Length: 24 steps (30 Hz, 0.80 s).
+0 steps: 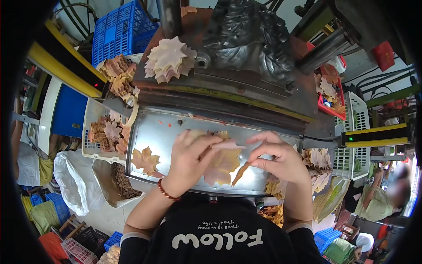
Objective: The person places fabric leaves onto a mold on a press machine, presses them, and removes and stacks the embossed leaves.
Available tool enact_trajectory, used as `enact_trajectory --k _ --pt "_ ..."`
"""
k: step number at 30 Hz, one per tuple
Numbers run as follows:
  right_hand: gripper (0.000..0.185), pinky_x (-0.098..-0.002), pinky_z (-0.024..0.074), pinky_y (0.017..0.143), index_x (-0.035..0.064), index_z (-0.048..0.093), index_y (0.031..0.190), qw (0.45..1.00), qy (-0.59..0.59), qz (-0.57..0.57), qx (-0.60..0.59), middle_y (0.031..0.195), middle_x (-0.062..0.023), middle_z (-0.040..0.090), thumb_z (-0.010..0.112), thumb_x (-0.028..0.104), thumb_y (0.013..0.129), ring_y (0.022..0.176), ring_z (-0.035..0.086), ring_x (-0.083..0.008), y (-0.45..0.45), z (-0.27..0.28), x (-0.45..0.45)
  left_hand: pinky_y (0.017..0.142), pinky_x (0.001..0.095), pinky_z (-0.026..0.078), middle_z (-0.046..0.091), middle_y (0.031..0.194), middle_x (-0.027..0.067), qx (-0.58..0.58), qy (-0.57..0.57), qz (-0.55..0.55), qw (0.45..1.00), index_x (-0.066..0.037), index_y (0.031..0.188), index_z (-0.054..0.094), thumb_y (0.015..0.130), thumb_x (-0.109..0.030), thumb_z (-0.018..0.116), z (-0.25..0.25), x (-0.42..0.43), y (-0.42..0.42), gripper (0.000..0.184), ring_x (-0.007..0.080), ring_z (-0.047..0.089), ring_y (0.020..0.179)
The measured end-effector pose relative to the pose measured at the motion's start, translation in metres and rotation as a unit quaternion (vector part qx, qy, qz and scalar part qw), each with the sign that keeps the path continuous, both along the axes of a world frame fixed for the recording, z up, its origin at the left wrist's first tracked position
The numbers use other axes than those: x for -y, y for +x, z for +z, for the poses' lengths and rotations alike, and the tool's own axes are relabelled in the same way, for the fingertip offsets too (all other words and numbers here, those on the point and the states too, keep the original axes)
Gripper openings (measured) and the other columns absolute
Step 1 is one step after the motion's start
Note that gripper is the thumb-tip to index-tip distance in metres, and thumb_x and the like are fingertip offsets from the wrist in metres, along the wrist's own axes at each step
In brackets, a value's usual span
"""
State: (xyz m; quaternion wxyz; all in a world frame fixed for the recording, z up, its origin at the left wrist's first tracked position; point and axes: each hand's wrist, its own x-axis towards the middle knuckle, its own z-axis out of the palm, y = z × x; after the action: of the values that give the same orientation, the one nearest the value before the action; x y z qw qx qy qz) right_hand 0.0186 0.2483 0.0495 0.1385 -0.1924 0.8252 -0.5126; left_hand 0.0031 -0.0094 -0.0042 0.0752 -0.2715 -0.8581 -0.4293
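Note:
My left hand (189, 158), with a beaded bracelet at the wrist, is closed on a pale pink maple leaf (229, 144) above the metal tray. To its right, my right hand (279, 156) pinches an orange-brown maple leaf (240, 175), seen nearly edge-on, between thumb and fingertips. Beneath and between the hands, yellowish-pink leaves (217, 171) lie overlapping on the shiny tray (171, 119). Another tan leaf (146, 161) rests flat at the tray's left side. More leaves (276, 187) lie near the right forearm, which partly hides them.
Beyond the tray stands a press with a dark leaf-shaped mould (241, 39) and a stack of pale leaves (170, 59). Yellow-black sensor bars (378, 135) flank it. Leaf-filled crates (104, 152) stand at both sides; a person (378, 198) is at far right.

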Motion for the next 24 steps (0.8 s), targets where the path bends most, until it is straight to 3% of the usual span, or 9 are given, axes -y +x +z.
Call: enact_trajectory --k 3,6,10,13,15,16,19,21,24 --pt "0.012 -0.0311 0.045 0.088 0.0066 0.068 0.094 0.997 -0.059 -0.05 -0.027 0.102 -0.0032 0.065 0.072 0.009 0.082 0.099 0.059 -0.0168 -0.008 -0.003 0.013 0.078 0.0284 0.051 0.065 0.09 0.0033 0.28 0.276 0.008 0.919 -0.008 0.123 0.057 0.081 -0.002 0.072 0.016 -0.017 -0.001 0.045 0.0118 0.063 0.086" --pt "0.012 -0.0318 0.0448 0.084 0.0064 0.067 0.095 0.985 -0.026 -0.165 0.048 0.095 -0.0015 0.065 0.07 0.009 0.084 0.091 0.06 -0.0166 -0.015 -0.001 0.026 0.073 0.0221 0.052 0.065 0.093 0.005 0.313 0.268 -0.01 0.911 -0.008 0.132 0.049 0.085 0.0 0.07 0.021 -0.023 -0.008 0.052 0.007 0.06 0.085" --pt "0.015 -0.0375 0.046 0.08 0.005 0.065 0.096 0.954 0.112 -0.042 -0.275 0.09 -0.0089 0.063 0.067 0.006 0.081 0.087 0.06 -0.0283 -0.036 0.023 0.017 0.075 0.0233 0.052 0.06 0.116 0.0077 0.247 0.31 -0.045 0.917 -0.007 0.135 0.046 0.084 0.002 0.07 0.017 -0.028 -0.019 0.057 0.0081 0.06 0.088" --pt "0.014 -0.0412 0.0452 0.08 0.0031 0.063 0.094 0.904 0.149 -0.171 -0.362 0.092 -0.0139 0.062 0.063 0.004 0.081 0.092 0.059 -0.0336 -0.071 0.037 0.005 0.076 0.0238 0.051 0.044 0.141 0.0071 0.254 0.264 -0.064 0.928 -0.006 0.137 0.044 0.086 0.001 0.068 0.026 -0.021 -0.033 0.057 0.0095 0.059 0.093" --pt "0.014 -0.0409 0.0461 0.081 -0.0001 0.06 0.096 0.892 0.125 -0.239 -0.362 0.094 -0.0183 0.062 0.058 0.005 0.083 0.091 0.058 -0.0365 -0.117 0.049 -0.008 0.076 0.0239 0.051 0.045 0.141 0.0081 0.251 0.261 -0.075 0.929 -0.007 0.137 0.043 0.088 0.0 0.065 0.03 -0.02 -0.044 0.054 0.0097 0.058 0.095" --pt "0.014 -0.0308 0.047 0.073 -0.0021 0.058 0.097 0.883 0.119 -0.271 -0.365 0.087 -0.0128 0.061 0.059 0.008 0.087 0.079 0.06 -0.0209 -0.146 0.052 -0.016 0.076 0.0249 0.051 0.05 0.134 0.0093 0.254 0.267 -0.073 0.927 -0.006 0.133 0.048 0.09 -0.001 0.062 0.033 -0.021 -0.047 0.045 0.012 0.059 0.094" --pt "0.026 -0.0352 0.0487 0.08 -0.0008 0.059 0.103 0.869 0.097 -0.282 -0.395 0.094 -0.0185 0.066 0.06 0.021 0.088 0.091 0.065 -0.031 -0.227 0.052 -0.037 0.077 0.0277 0.05 0.06 0.116 0.0117 0.152 0.172 -0.121 0.966 -0.004 0.119 0.059 0.093 -0.004 0.058 0.039 -0.014 -0.061 0.026 0.0186 0.06 0.092" --pt "0.029 -0.0376 0.0487 0.083 0.0008 0.06 0.107 0.848 0.183 -0.294 -0.401 0.1 -0.0205 0.066 0.059 0.023 0.089 0.098 0.063 -0.0351 -0.265 0.051 -0.033 0.076 0.0301 0.049 0.063 0.096 0.0125 0.104 0.143 -0.117 0.977 -0.003 0.105 0.067 0.092 -0.004 0.058 0.049 -0.015 -0.066 0.016 0.0255 0.06 0.087" --pt "0.032 -0.0389 0.049 0.085 0.0034 0.062 0.11 0.852 0.342 -0.211 -0.337 0.106 -0.0217 0.065 0.059 0.027 0.089 0.104 0.061 -0.0371 -0.271 0.079 -0.016 0.075 0.027 0.047 0.064 0.098 0.0077 0.118 0.124 -0.148 0.974 -0.003 0.107 0.067 0.091 -0.001 0.06 0.048 -0.014 -0.068 0.018 0.0182 0.059 0.088"
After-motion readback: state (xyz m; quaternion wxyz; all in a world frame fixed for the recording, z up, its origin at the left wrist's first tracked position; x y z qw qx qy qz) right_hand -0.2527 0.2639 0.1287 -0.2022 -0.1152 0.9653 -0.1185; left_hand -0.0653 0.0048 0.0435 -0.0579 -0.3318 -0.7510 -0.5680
